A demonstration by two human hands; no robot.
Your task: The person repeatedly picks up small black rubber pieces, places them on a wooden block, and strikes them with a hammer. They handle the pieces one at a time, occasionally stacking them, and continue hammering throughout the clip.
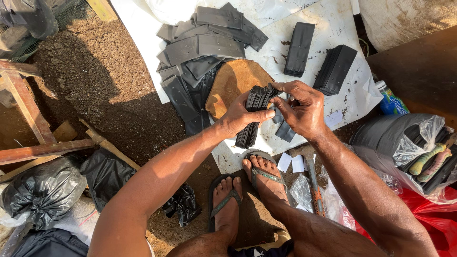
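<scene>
left hand (240, 115): fingers closed around a thick bundle of flat black plastic bags (254, 112), thumb lying across its front, bundle hanging down from the grip
right hand (301, 108): fingers pinched on the top edge of the same bundle, thumb and forefinger at the upper end; a loose black bag (284, 131) hangs under the palm
bundle position: held in the air between both hands, over the white sheet (333, 28), just above the feet
white sheet: spread on the ground, dirt specks on it
loose pile (200, 52): flat black bags scattered in overlap, upper left of the sheet, well apart from the hands
round board (235, 83): brown, lies on the sheet behind the left hand, partly hidden by the bundle
two packs (299, 50): tight black bag stacks lying side by side on the sheet, upper right
soil heap (95, 81): dark, left of the sheet
hammer (313, 183): on the ground beside the right leg
feet: in flip-flops (223, 202), one crossed over the other, below the bundle
red bag (428, 214): at right edge, clear bag on top
</scene>
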